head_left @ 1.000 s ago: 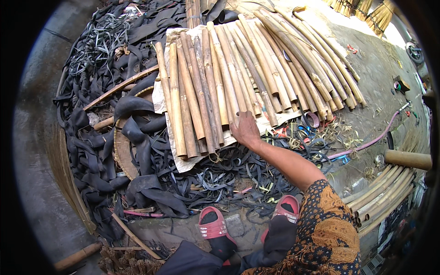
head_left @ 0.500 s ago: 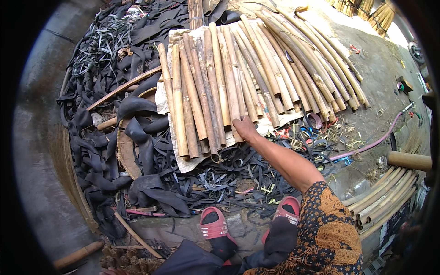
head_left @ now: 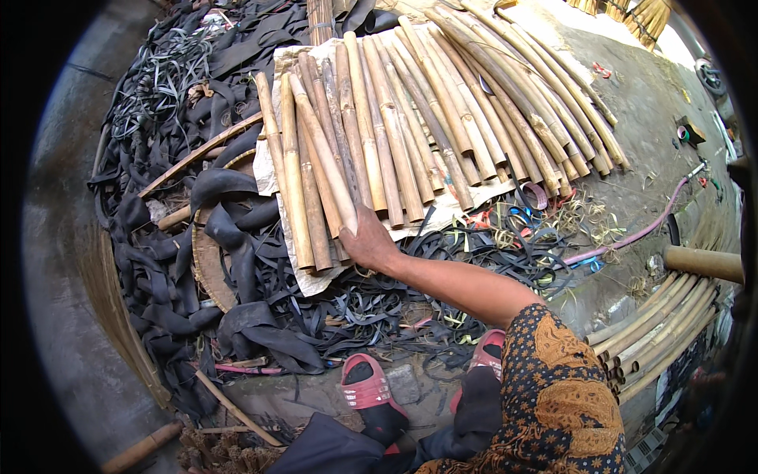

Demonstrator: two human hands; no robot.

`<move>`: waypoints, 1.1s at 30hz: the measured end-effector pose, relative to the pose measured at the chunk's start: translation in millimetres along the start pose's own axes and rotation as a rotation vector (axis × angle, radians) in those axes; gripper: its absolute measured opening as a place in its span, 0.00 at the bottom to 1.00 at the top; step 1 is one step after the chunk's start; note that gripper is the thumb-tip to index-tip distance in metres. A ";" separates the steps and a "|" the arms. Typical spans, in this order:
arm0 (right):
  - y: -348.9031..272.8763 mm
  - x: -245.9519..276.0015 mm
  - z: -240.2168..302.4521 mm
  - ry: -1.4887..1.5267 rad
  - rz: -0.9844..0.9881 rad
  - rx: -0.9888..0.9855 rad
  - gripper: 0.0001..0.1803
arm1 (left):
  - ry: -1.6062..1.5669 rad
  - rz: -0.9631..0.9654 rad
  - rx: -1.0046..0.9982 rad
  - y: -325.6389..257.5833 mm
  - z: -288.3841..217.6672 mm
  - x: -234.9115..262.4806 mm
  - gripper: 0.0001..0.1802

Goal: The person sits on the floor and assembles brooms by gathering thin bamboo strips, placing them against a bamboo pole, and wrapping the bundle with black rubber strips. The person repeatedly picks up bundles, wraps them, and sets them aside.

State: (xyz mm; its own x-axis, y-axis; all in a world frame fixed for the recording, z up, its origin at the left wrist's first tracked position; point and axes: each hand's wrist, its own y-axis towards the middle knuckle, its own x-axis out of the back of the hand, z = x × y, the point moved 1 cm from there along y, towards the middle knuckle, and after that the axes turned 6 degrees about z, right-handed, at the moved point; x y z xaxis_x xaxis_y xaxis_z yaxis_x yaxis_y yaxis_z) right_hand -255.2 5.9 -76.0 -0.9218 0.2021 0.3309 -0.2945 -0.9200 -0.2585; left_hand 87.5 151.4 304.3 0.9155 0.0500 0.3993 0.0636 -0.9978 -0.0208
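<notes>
My right hand point(head_left: 371, 241) reaches across from the lower right and is closed around the near end of a tan bamboo pole point(head_left: 322, 146). That pole lies slantwise over its neighbours toward the left of a row of cut bamboo poles point(head_left: 392, 130). Beneath the row spreads a whitish sack sheet point(head_left: 316, 283), its edges showing at the left and front. Farther right, longer bamboo poles point(head_left: 521, 95) lie side by side, slightly bent in the picture. My left hand is out of sight.
Black rubber strips point(head_left: 253, 272) heap up left of and before the poles. A round woven tray point(head_left: 209, 268) is partly buried there. More bamboo point(head_left: 655, 328) lies at the right, near a pink hose point(head_left: 624, 251). My feet in pink sandals point(head_left: 367, 383) stand in front.
My right hand has moved left from a pole near the row's middle to one farther left. The near end of that pole has swung to the right. The view has shifted slightly.
</notes>
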 end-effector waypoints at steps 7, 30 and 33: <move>-4.6 -3.5 12.8 -0.207 0.175 0.199 0.31 | 0.013 -0.007 0.041 -1.2 2.2 4.9 0.24; 49.5 144.2 -143.5 -0.682 -0.176 -0.536 0.28 | 0.086 -0.015 0.057 -3.0 4.5 9.6 0.26; 45.0 140.2 -150.9 -0.582 -0.166 -0.590 0.30 | 0.123 0.003 0.107 -4.7 1.3 8.7 0.26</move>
State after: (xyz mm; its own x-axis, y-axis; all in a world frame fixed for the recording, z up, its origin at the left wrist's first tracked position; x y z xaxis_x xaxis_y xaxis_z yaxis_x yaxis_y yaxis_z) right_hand -435.7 43.5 -178.1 -0.6257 -0.0345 0.7793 -0.6470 -0.5351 -0.5432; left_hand 95.7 156.7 306.7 0.8607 0.0344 0.5079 0.1089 -0.9871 -0.1175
